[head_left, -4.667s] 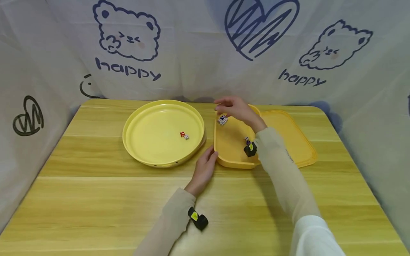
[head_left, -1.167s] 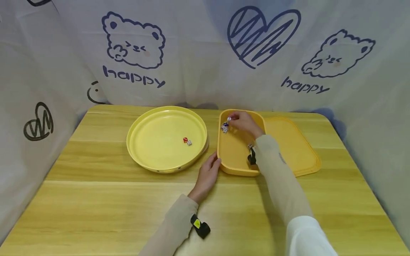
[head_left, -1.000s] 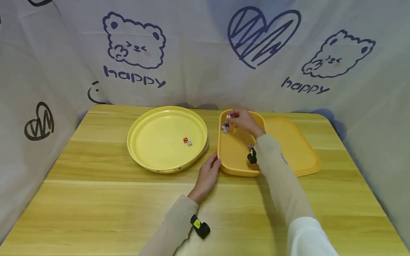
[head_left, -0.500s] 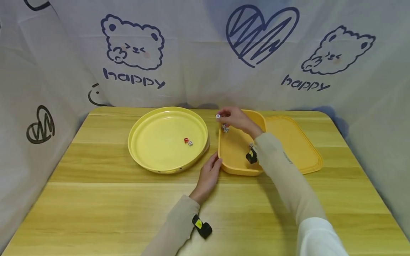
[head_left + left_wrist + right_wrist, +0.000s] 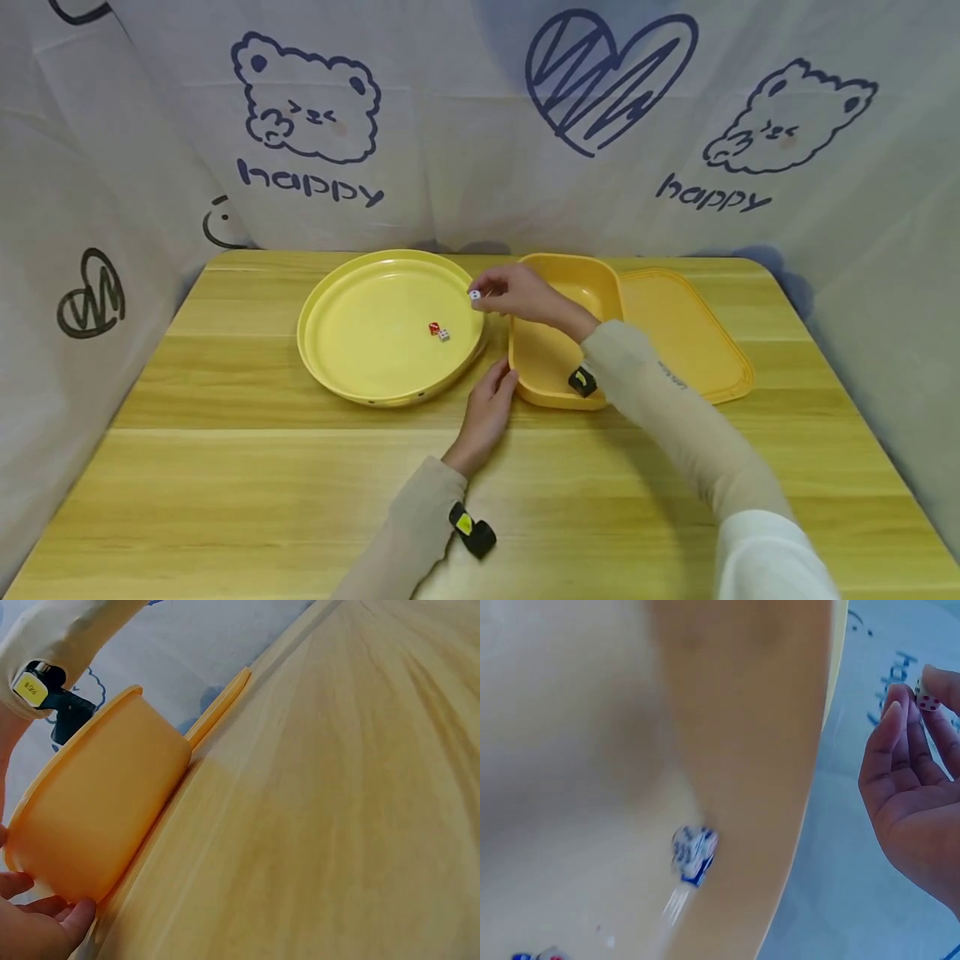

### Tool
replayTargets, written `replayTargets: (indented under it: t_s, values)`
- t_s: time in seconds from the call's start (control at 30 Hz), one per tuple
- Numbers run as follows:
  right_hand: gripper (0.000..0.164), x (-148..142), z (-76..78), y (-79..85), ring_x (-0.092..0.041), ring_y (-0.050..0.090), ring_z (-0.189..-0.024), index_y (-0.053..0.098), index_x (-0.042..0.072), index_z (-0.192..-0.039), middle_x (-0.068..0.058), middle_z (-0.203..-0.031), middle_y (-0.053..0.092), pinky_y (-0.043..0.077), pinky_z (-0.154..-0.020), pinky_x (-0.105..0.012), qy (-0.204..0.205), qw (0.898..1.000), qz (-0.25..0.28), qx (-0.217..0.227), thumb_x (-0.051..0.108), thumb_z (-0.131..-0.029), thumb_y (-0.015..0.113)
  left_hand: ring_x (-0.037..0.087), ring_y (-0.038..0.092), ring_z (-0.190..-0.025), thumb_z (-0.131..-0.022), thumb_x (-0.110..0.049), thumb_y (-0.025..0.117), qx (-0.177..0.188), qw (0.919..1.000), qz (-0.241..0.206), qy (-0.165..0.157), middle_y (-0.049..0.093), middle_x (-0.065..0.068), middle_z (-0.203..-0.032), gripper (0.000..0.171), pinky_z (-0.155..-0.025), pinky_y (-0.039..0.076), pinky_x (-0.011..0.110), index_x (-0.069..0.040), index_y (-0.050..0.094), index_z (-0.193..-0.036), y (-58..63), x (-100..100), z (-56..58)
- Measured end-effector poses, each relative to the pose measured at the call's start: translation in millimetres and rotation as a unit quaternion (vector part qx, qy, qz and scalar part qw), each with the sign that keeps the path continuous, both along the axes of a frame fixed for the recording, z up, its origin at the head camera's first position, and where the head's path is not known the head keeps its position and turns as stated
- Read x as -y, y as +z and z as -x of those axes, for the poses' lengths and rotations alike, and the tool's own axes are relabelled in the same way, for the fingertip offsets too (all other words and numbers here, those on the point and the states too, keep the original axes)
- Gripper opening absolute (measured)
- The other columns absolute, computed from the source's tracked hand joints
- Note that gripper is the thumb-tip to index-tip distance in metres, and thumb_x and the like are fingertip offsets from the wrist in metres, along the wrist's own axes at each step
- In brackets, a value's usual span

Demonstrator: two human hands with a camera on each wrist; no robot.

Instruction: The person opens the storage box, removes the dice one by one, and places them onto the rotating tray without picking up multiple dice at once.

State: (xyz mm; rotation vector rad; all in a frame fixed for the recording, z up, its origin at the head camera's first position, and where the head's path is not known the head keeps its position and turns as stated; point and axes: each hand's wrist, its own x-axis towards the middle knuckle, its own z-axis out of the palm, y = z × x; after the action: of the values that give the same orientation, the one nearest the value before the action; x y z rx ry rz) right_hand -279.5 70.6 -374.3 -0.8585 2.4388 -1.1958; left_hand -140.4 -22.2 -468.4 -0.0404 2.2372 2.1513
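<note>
Pinching white die [image 5: 475, 295] near round tray [image 5: 367, 325], my right hand [image 5: 519, 292]; loosely outstretched against yellow box [image 5: 540, 354], my left hand [image 5: 486, 412].

Curtained tabletop booth: wood-grain table [image 5: 262, 500] between white cloth hangings [image 5: 457, 150] with bear drawings [image 5: 303, 100]

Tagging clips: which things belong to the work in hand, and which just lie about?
Likely in use:
held white die
right hand
left hand
orange box
boxed dice
yellow tray
red die
resting white die

Apparently idle:
orange lid
printed cloth
</note>
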Motion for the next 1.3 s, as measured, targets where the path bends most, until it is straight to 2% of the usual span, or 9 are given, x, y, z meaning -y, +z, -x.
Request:
replayTargets:
  t_s: [0.23, 0.5, 0.77, 0.93, 1.07, 1.3]
  values:
    - [0.021, 19, -10.6, 2.3, -0.017, 0.059, -0.084, 0.069, 0.003, -0.105, -0.005, -0.095, 0.067, 0.05, -0.07, -0.026, 0.041, 0.999, -0.005, -0.028, 0.017, -0.09, 0.07, 0.025, 0.043, -0.131, -0.104, -0.024, 0.045, 0.0, 1.0, 0.003, 0.002, 0.049, 0.013, -0.141, 0.045, -0.109, 0.034, 0.042, -0.001, 0.047, -0.142, -0.7, 1, 0.2]
    - [0.019, 36, -10.7, 1.9, -0.018, 0.06, -0.087, 0.068, 0.0, -0.104, -0.006, -0.093, 0.066, 0.051, -0.079, -0.027, 0.099, 0.994, 0.002, -0.042, 0.013, -0.09, 0.069, 0.026, 0.043, -0.13, -0.104, -0.021, 0.045, -0.007, 1.0, 0.003, 0.002, 0.05, 0.015, -0.14, 0.043, -0.108, 0.035, 0.043, 0.0, 0.047, -0.141, -0.9, 3, 0.2]
    - [0.019, 53, -10.3, -0.4, -0.017, 0.058, -0.084, 0.068, 0.002, -0.105, -0.004, -0.09, 0.066, 0.049, -0.073, -0.024, 0.112, 0.993, -0.013, -0.028, 0.014, -0.091, 0.069, 0.033, 0.042, -0.13, -0.103, -0.012, 0.044, -0.001, 1.0, -0.005, -0.006, 0.048, 0.023, -0.139, 0.042, -0.108, 0.034, 0.046, 0.008, 0.044, -0.14, 8.4, 6, -0.8]
    - [0.018, 57, -9.3, -1.4, -0.016, 0.059, -0.085, 0.068, 0.003, -0.105, -0.003, -0.09, 0.066, 0.05, -0.076, -0.024, 0.107, 0.993, -0.019, -0.035, 0.015, -0.091, 0.069, 0.029, 0.043, -0.13, -0.104, -0.018, 0.044, -0.006, 0.9999, 0.006, -0.006, 0.049, 0.018, -0.14, 0.043, -0.109, 0.034, 0.044, 0.003, 0.045, -0.142, 2.1, 4, -0.6]
    - [0.022, 60, -8.1, -3.3, -0.015, 0.062, -0.086, 0.069, 0.002, -0.108, -0.002, -0.089, 0.067, 0.051, -0.078, -0.024, 0.116, 0.991, -0.05, -0.043, 0.016, -0.09, 0.07, 0.026, 0.043, -0.13, -0.104, -0.023, 0.044, -0.006, 0.9999, 0.014, -0.004, 0.049, 0.015, -0.14, 0.045, -0.108, 0.034, 0.043, -0.001, 0.046, -0.142, -2.2, 4, -0.1]
    - [0.029, 61, -6.4, -9.5, -0.016, 0.065, -0.091, 0.066, -0.002, -0.115, -0.003, -0.093, 0.068, 0.052, -0.082, -0.024, 0.135, 0.986, -0.089, -0.037, 0.013, -0.091, 0.069, 0.026, 0.043, -0.13, -0.103, -0.025, 0.045, -0.007, 0.9998, 0.017, 0.002, 0.05, 0.016, -0.14, 0.046, -0.108, 0.034, 0.043, 0.001, 0.046, -0.141, -0.7, 5, -2.2]
